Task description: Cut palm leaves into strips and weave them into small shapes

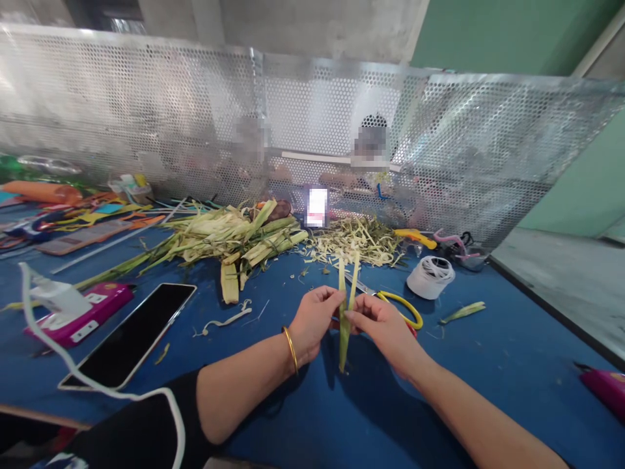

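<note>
Between my two hands a pale green strip of plant leaf [344, 339] stands upright, split into two prongs at the top. My left hand [316, 316] pinches its left side with thumb and forefinger; a gold bangle [290, 350] circles that wrist. From the other side my right hand [378, 324] is closed on the right prong. Partly hidden behind the right hand lies a pair of scissors [415, 315] with yellow handles, blades pointing away. Beyond the hands is a heap of thin leaf shreds [359, 241].
A pile of leaf stalks [219, 234] lies at the back left. Nearer are a dark-screened phone [134, 335] and a magenta power strip [83, 316] with a white cable. A white thread spool [430, 279] stands at right. A perforated metal screen [146, 111] closes off the back.
</note>
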The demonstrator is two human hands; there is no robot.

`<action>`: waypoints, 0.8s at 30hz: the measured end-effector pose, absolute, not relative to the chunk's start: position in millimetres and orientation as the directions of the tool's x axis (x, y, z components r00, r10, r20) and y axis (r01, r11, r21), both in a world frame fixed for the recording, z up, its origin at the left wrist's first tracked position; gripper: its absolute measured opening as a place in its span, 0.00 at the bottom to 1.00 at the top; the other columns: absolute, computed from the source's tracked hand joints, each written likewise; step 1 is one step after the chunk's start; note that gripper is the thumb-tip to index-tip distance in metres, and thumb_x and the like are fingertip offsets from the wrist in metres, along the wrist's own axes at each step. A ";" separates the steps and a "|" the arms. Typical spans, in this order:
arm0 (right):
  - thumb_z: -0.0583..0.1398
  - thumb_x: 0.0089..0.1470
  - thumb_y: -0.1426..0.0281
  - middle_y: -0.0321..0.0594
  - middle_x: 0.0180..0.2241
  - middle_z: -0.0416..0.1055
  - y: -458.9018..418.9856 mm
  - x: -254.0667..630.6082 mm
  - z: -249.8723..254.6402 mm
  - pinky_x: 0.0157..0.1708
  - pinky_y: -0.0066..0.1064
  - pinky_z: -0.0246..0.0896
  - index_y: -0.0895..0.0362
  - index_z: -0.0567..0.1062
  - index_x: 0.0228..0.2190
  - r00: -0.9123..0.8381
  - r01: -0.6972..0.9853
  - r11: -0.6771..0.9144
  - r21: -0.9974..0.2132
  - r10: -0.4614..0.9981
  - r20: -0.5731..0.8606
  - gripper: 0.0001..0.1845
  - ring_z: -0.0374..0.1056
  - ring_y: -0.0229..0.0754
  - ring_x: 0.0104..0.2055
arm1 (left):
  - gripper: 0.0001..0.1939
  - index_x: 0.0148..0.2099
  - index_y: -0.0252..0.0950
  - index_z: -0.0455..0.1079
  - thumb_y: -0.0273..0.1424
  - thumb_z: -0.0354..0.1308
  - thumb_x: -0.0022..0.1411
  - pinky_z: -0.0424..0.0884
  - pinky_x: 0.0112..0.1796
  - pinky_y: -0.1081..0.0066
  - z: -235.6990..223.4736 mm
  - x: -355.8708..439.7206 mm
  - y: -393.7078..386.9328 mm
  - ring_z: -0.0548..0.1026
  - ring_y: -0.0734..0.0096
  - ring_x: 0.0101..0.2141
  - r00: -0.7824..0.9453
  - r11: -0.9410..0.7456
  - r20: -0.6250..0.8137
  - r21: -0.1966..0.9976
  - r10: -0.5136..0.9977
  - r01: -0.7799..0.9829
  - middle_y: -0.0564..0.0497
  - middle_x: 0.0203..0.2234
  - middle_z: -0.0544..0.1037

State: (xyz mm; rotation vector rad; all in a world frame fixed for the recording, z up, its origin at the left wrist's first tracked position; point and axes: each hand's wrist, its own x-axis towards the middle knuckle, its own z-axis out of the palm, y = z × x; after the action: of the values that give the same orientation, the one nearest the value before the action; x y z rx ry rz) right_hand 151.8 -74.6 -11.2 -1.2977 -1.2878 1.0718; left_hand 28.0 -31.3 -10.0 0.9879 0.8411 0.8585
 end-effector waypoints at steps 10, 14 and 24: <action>0.61 0.49 0.64 0.33 0.22 0.66 -79.2 153.4 -9.3 0.29 0.30 0.60 0.56 0.69 0.23 0.192 0.250 0.275 -0.928 0.926 0.326 0.10 0.63 0.37 0.26 | 0.09 0.26 0.34 0.63 0.32 0.57 0.55 0.66 0.23 0.77 -18.8 27.9 -23.0 0.69 0.79 0.19 0.356 0.364 -0.270 0.902 0.894 -0.230 0.55 0.17 0.69; 0.61 0.52 0.66 0.35 0.24 0.68 -97.5 157.7 15.0 0.28 0.32 0.62 0.55 0.71 0.25 0.094 -0.005 0.495 -0.869 0.865 0.493 0.07 0.67 0.39 0.26 | 0.11 0.26 0.34 0.63 0.34 0.59 0.54 0.66 0.23 0.76 -20.4 24.1 -9.8 0.67 0.79 0.18 0.212 0.369 -0.315 0.876 0.925 -0.311 0.55 0.17 0.69; 0.66 0.43 0.60 0.37 0.27 0.70 -86.9 171.2 7.0 0.38 0.33 0.62 0.56 0.72 0.25 0.172 0.120 0.037 -0.992 0.983 0.057 0.13 0.68 0.42 0.36 | 0.13 0.26 0.34 0.66 0.36 0.65 0.46 0.64 0.25 0.78 -15.1 23.9 -20.7 0.69 0.78 0.25 0.363 0.238 -0.140 0.941 0.921 -0.242 0.54 0.22 0.71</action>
State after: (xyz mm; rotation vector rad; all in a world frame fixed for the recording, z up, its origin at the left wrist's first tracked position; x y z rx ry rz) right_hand 171.2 -86.9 7.0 -1.3367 -1.1825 0.9861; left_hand 23.9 -20.7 -15.1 1.0090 0.8414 0.9405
